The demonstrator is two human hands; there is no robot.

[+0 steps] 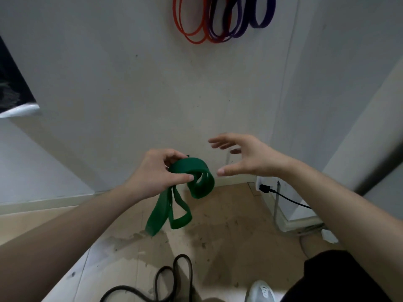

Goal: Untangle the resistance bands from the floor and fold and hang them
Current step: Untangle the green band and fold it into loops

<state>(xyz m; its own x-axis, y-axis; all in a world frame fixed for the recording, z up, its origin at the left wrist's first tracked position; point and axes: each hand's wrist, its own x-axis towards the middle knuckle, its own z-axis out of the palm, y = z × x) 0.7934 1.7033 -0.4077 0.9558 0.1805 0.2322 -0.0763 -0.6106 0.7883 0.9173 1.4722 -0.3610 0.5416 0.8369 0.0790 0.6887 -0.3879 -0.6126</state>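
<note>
Bare forearms fill the lower corners of the view, the left one running in from 8 o'clock and the right from 4 o'clock. At centre, the left hand (156,173) pinches a wide green resistance band (192,182) between thumb and fingers, its grip closed on the bunched part of the band. From that pinch one coil curls out toward 3 o'clock, and two flat loops hang down toward 6 o'clock, clear of the floor (229,236). Just beside the coil, at 3 o'clock of it, the right hand (246,158) is spread wide with fingers fanned and thumb pointing at the band; it holds nothing and does not touch the band.

Outward from the hands, a pale wall (130,83) fills most of the view. At 12 o'clock, along the top edge, red bands (192,38) and purple bands (239,31) hang in loops against it, overlapping each other; what they hang from is cut off. At 6 o'clock a black band (172,277) lies in loose curves on the scuffed floor. At 5 o'clock sits a grey shoe (260,290) beside dark clothing. At 3 o'clock a black plug (265,188) with its cable sits in a white socket low on the wall.
</note>
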